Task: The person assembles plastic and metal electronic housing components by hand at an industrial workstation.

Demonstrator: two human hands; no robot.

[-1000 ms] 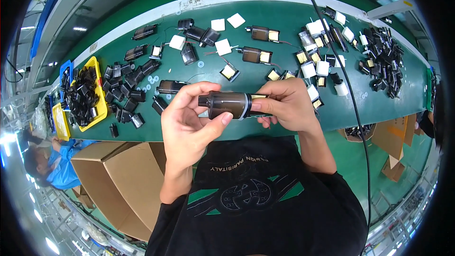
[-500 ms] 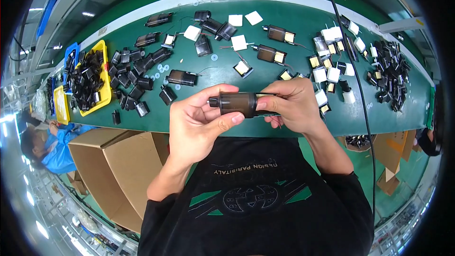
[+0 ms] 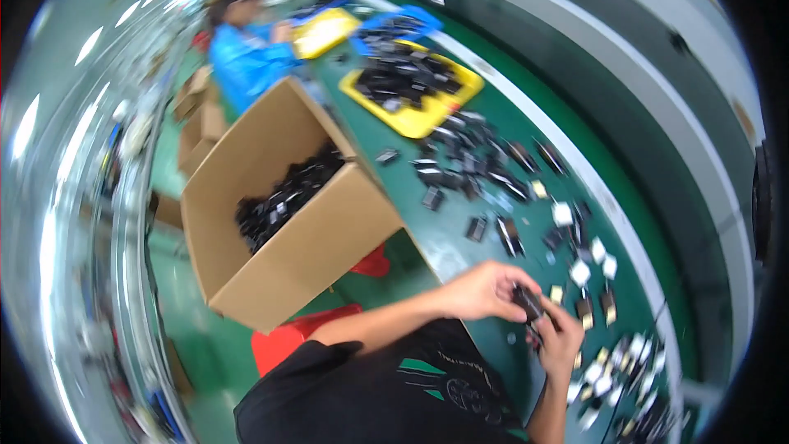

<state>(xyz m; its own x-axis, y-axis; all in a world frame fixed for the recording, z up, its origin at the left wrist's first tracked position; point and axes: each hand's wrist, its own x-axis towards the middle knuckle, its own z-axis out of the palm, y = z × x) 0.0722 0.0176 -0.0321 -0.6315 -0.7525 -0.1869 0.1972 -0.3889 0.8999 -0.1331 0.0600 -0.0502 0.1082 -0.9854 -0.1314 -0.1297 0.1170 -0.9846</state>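
An open cardboard box (image 3: pixel 288 230) beside the green table (image 3: pixel 649 222) holds a heap of small black parts (image 3: pixel 283 197), and a yellow tray (image 3: pixel 415 86) farther along the table is piled with more. Over the table's near edge, the left hand (image 3: pixel 481 289) and right hand (image 3: pixel 561 337) both curl closed around one dark cylindrical part (image 3: pixel 528 302) held between them, with black parts and small white pieces (image 3: pixel 588 259) scattered just beyond.

small dark part (image 3: pixel 528 302) mostly hidden between both hands, motion-blurred
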